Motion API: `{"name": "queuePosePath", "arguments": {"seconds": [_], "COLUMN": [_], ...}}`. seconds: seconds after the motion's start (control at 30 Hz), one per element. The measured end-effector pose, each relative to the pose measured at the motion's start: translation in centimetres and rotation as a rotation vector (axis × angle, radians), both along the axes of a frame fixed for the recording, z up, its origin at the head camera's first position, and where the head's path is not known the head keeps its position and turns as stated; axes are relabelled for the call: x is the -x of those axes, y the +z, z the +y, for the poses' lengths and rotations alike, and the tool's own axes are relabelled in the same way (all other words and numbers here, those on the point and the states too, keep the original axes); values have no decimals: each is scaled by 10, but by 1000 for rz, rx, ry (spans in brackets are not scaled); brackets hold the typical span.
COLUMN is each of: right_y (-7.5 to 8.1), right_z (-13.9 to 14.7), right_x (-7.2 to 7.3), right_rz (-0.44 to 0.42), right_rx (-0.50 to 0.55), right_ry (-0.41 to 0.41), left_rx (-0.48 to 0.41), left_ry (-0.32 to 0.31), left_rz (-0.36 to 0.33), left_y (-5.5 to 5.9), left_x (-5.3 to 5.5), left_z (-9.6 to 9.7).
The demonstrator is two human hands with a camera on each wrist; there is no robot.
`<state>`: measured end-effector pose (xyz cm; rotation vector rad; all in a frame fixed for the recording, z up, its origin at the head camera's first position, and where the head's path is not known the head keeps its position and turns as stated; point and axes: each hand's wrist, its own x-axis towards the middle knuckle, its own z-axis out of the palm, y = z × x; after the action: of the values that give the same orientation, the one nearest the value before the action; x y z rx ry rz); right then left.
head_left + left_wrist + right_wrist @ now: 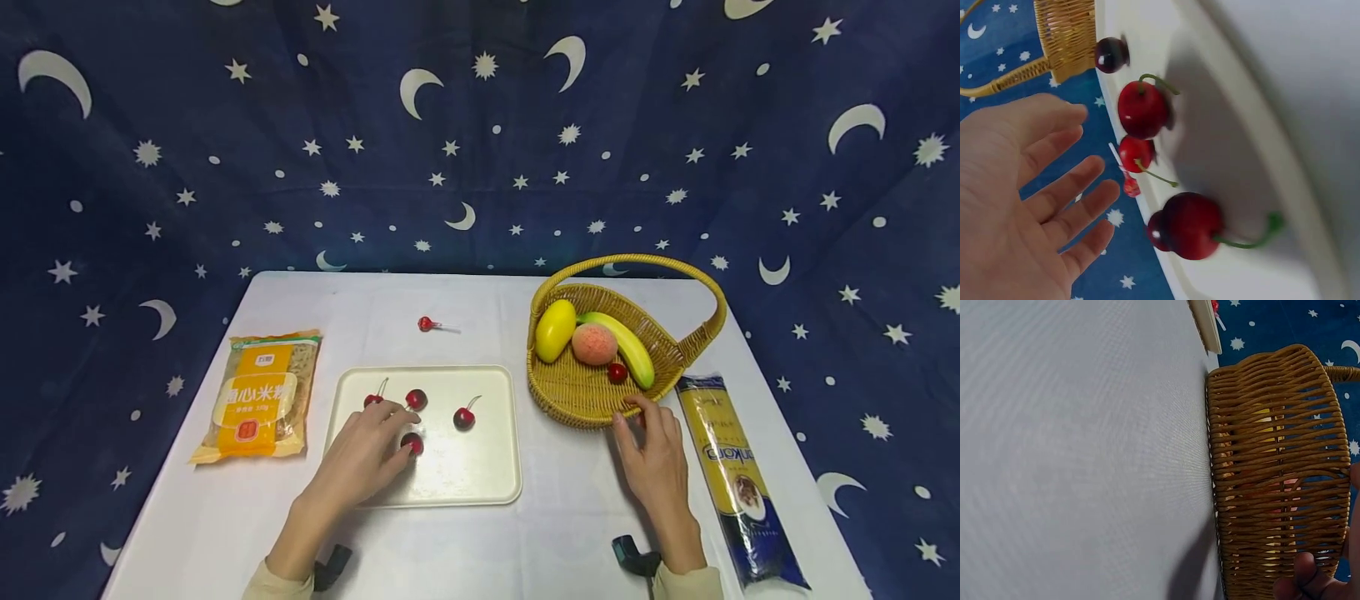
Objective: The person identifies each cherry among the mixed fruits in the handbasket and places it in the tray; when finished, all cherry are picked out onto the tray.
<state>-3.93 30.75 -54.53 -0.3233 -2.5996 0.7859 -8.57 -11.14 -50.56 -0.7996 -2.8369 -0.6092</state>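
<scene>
Several dark red cherries point(464, 418) with stems lie on a cream tray point(480, 475). My left hand point(362, 450) hovers over the tray's left half, fingers loosely spread and holding nothing. In the left wrist view its palm and fingers point(1054, 125) are apart from the cherries point(1142, 111). At the right, my right hand point(656, 454) holds the front rim of a wicker basket point(570, 408), a finger over the edge and the thumb outside. Inside are a yellow mango-like fruit point(556, 331), a peach point(595, 344), a banana point(630, 350) and one cherry point(617, 372).
A bag of pasta point(258, 396) lies left of the tray, and a long blue and gold pasta packet point(738, 483) lies right of the basket. Behind the tray is a red lollipop point(427, 324). The basket's tall handle point(637, 259) arches above it.
</scene>
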Motion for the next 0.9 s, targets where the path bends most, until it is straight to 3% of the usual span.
{"name": "queuePosePath", "arguments": {"seconds": [0.2, 0.43, 0.67, 0.9], "right_y": [2, 2, 3, 2], "right_z": [-1, -1, 0, 0], "right_x": [1, 0, -1, 0], "right_rz": [-5, -1, -4, -7], "right_rx": [2, 0, 4, 5], "right_ry": [0, -5, -5, -2], "left_rx": [-29, -63, -49, 32], "left_ry": [-37, -115, -265, -429], "left_rz": [38, 56, 47, -30], "left_y": [11, 33, 57, 74], "left_x": [16, 38, 61, 80], "left_z": [15, 55, 110, 170]}}
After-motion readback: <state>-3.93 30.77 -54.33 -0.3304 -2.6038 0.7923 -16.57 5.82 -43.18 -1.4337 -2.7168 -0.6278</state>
